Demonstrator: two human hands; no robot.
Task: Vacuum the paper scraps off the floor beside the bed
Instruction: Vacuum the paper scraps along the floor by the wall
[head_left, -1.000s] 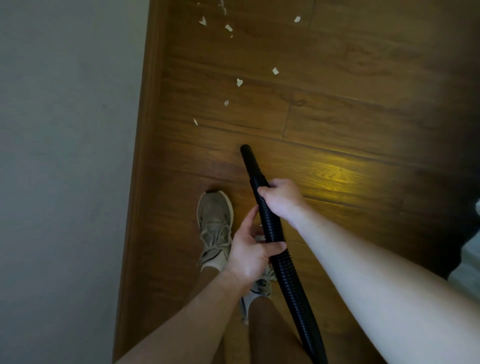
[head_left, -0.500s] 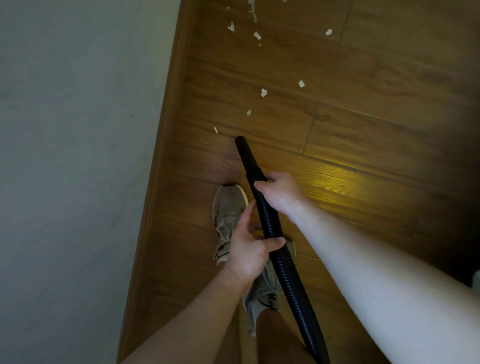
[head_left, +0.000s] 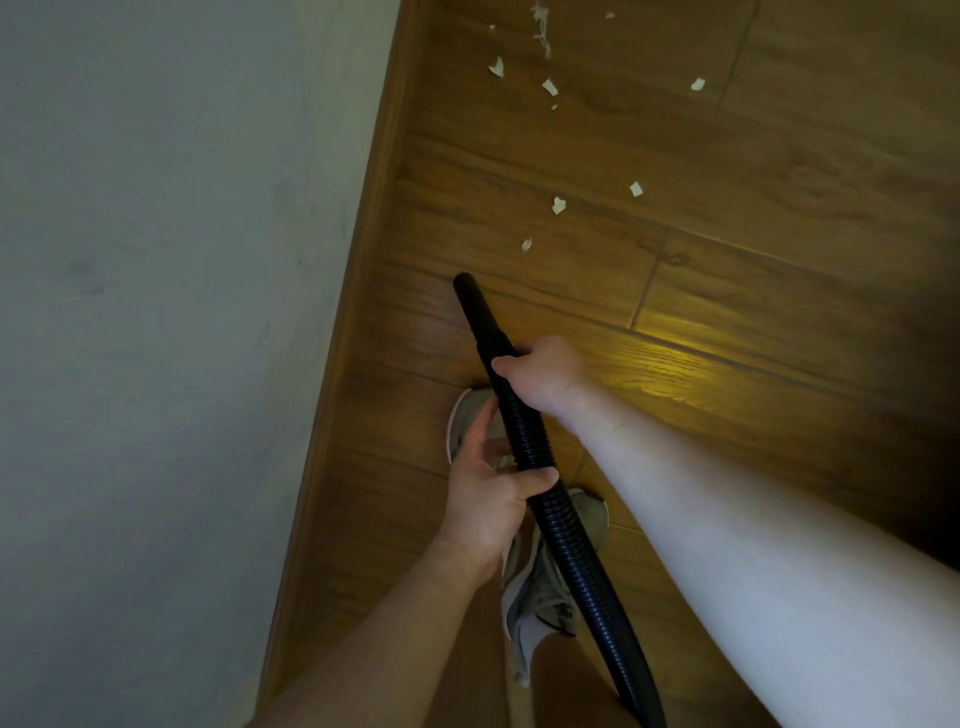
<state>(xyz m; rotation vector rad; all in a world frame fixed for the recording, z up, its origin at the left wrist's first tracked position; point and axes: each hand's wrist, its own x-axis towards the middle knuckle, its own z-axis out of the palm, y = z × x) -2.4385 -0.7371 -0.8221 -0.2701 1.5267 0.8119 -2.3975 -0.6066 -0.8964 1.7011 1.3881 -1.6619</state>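
A black ribbed vacuum hose (head_left: 550, 499) runs from the bottom of the view up to a smooth nozzle (head_left: 470, 299) whose tip rests near the floor by the skirting. My right hand (head_left: 540, 371) grips the hose just behind the nozzle. My left hand (head_left: 488, 493) holds it lower down, thumb over the ribs. Several small white paper scraps (head_left: 558, 204) lie on the wooden floor (head_left: 753, 234) ahead of the tip, with more scraps (head_left: 548, 85) near the top edge. The nearest scrap (head_left: 526, 244) is a short way beyond the nozzle.
A pale wall (head_left: 156, 312) with a wooden skirting board (head_left: 363, 291) fills the left side. My beige sneakers (head_left: 540, 587) stand under the hose. A bright yellow patch of light (head_left: 675, 364) lies on the floor to the right.
The nozzle tip has moved forward and left toward the skirting. The scrap that lay just left of the tip is no longer visible. My feet have stepped forward.
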